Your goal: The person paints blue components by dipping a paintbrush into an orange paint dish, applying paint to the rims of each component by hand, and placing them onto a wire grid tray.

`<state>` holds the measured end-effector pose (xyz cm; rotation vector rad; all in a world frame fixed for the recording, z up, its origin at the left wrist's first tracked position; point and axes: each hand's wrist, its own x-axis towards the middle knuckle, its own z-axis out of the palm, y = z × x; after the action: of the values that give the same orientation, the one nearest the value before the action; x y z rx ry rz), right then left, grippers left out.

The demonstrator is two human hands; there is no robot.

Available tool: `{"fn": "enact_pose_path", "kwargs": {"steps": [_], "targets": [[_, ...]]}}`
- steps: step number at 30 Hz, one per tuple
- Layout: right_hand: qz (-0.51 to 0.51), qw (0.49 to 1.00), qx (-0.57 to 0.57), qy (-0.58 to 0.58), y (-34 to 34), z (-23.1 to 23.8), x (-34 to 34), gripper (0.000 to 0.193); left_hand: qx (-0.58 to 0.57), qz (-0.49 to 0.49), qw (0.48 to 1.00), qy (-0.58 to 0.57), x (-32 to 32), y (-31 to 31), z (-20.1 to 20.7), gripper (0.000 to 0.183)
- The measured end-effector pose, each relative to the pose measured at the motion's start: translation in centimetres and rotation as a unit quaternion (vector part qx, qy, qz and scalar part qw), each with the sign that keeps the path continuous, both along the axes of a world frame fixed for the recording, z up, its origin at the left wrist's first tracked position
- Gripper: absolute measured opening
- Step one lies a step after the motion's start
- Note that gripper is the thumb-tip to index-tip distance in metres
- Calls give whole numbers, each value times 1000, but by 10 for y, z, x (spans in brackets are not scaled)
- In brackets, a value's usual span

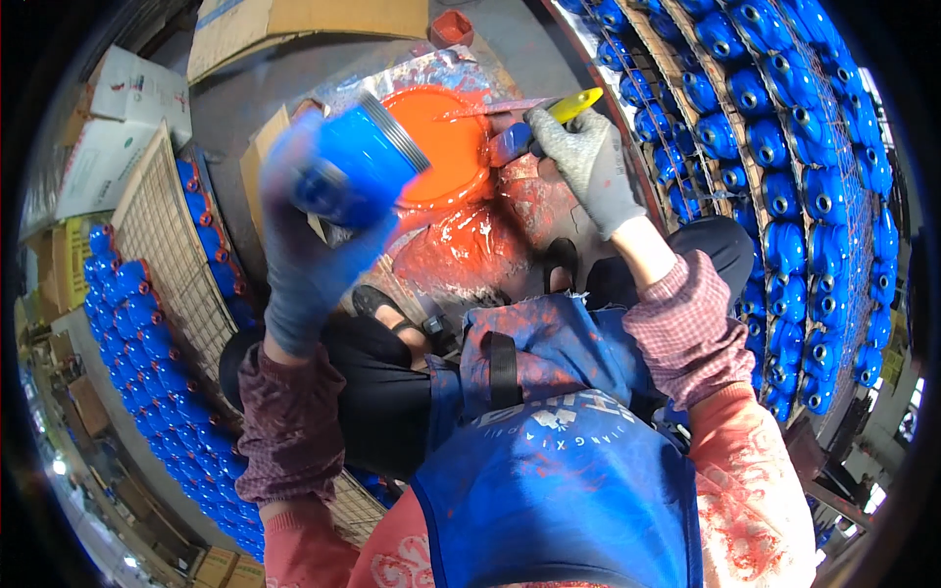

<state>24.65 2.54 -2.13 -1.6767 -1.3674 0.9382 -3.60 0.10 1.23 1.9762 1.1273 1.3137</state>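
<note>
My left hand (319,260), in a grey glove and smeared by motion, grips a glossy blue metal housing (348,167). The housing is tilted, its bare threaded end turned to the upper right. My right hand (593,162), also gloved, is closed around what looks like a yellow-handled paintbrush (578,104). A blue end (508,144) shows on the near side of the fingers; its link to the handle is hidden by the glove. Between the hands stands a round tub of orange-red paint (431,137). A flat paint-stained stick (505,106) reaches over its right rim.
Racks of blue housings (784,196) rise on the right. More blue housings (167,372) stand in rows on the left beside a wire mesh panel (172,245). Cardboard (304,24) and a small red container (451,29) lie beyond the tub. Red paint coats the sheeting (461,250) below it.
</note>
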Motion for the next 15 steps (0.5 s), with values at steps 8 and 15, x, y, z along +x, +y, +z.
{"fn": "enact_pose_path", "kwargs": {"steps": [8,15], "targets": [[135,983,-22,121,14,65,17,34,140,-174,947,233,17,-19,-16,53],[186,970,-7,154,15,63,12,33,116,-162,943,267,26,-16,-12,61]]}}
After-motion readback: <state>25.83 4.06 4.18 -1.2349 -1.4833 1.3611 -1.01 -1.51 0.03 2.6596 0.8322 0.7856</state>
